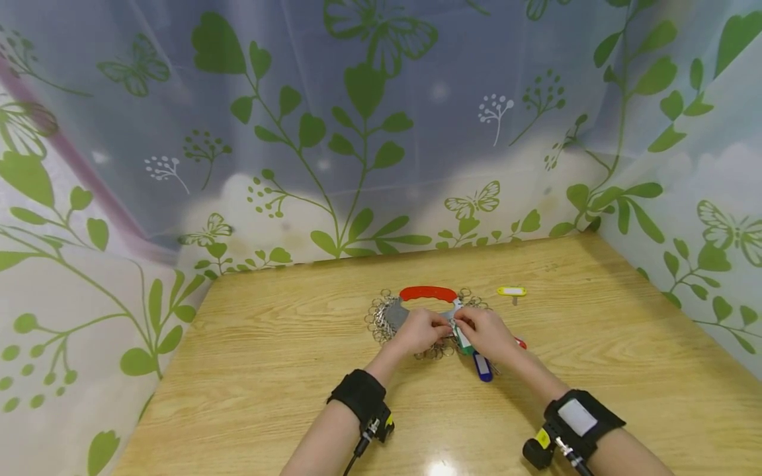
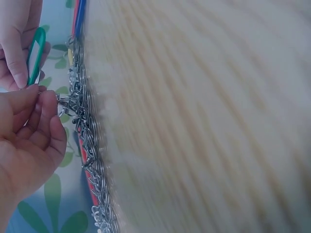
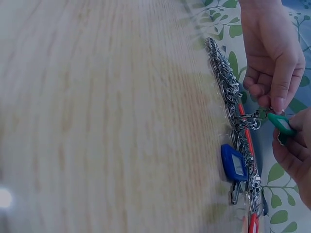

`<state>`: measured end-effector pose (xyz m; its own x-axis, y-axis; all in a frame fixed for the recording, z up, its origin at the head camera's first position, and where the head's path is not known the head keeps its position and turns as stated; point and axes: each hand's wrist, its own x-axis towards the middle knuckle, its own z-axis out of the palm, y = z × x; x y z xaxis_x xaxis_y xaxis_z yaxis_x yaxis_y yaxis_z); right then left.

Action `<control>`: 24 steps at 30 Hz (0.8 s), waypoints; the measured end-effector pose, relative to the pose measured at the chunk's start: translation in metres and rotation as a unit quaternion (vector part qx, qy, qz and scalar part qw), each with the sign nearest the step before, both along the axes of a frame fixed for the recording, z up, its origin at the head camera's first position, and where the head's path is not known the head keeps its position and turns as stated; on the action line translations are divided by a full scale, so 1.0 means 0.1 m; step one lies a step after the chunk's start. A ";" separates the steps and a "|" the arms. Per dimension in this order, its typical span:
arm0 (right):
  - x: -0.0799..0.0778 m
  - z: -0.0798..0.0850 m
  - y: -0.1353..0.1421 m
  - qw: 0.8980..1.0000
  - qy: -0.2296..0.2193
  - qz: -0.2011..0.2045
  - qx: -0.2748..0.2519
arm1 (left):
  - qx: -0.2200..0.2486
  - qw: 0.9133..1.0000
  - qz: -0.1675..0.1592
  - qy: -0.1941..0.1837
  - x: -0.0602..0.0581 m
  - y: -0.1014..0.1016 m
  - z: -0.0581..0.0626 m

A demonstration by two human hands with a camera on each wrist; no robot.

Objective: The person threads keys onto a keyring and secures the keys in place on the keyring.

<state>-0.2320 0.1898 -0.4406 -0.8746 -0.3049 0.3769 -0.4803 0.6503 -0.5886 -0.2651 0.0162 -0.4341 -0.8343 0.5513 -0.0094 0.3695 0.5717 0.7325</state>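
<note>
A grey key carrier (image 1: pixel 394 316) with a red handle (image 1: pixel 427 292) lies on the table, its edge lined with metal rings and clips (image 3: pixel 226 82). At its near right edge my left hand (image 1: pixel 419 330) pinches a small metal ring (image 3: pixel 265 112) between thumb and forefinger. My right hand (image 1: pixel 487 334) holds a green key tag (image 3: pixel 282 124) with a white label, right beside the left fingertips. In the right wrist view the green tag is lifted off the carrier, next to the pinched ring. A blue key tag (image 1: pixel 483 367) hangs from the carrier below the right hand.
A yellow key tag (image 1: pixel 511 291) with a key (image 1: pixel 514 301) lies on the wooden table (image 1: pixel 286 317), right of the carrier. Part of a red tag (image 1: pixel 521 343) shows beside the right wrist. A leaf-printed curtain (image 1: pixel 381 165) encloses the back and sides.
</note>
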 end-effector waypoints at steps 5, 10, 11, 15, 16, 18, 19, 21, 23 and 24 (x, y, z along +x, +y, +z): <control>0.00 0.00 -0.01 1.000 0.009 0.010 0.003 | 0.010 1.000 0.013 -0.020 0.02 -0.01 0.04; 0.00 0.00 -0.02 0.999 0.030 0.024 0.013 | 0.015 0.999 0.029 -0.040 0.02 -0.01 0.07; 0.00 0.00 -0.02 0.999 0.035 0.028 0.015 | 0.015 0.999 0.031 -0.041 0.02 -0.01 0.07; 0.00 -0.01 -0.02 0.997 0.065 0.044 0.029 | 0.013 0.999 0.029 -0.043 0.01 -0.01 0.07; 0.00 -0.01 -0.01 0.996 0.072 0.048 0.034 | 0.015 0.999 0.028 -0.044 0.01 -0.01 0.07; 0.00 -0.02 -0.01 0.994 0.087 0.054 0.044 | 0.017 0.998 0.027 -0.045 0.02 -0.02 0.08; 0.00 -0.02 -0.01 0.993 0.093 0.057 0.049 | 0.019 0.998 0.027 -0.047 0.02 -0.02 0.09; 0.00 -0.02 -0.01 0.991 0.105 0.061 0.058 | 0.023 0.998 0.030 -0.051 0.02 -0.02 0.10; 0.00 -0.02 -0.01 0.990 0.113 0.062 0.063 | 0.026 0.998 0.031 -0.051 0.02 -0.03 0.10; 0.00 -0.02 -0.01 0.989 0.114 0.062 0.065 | 0.026 0.998 0.030 -0.047 0.02 -0.02 0.09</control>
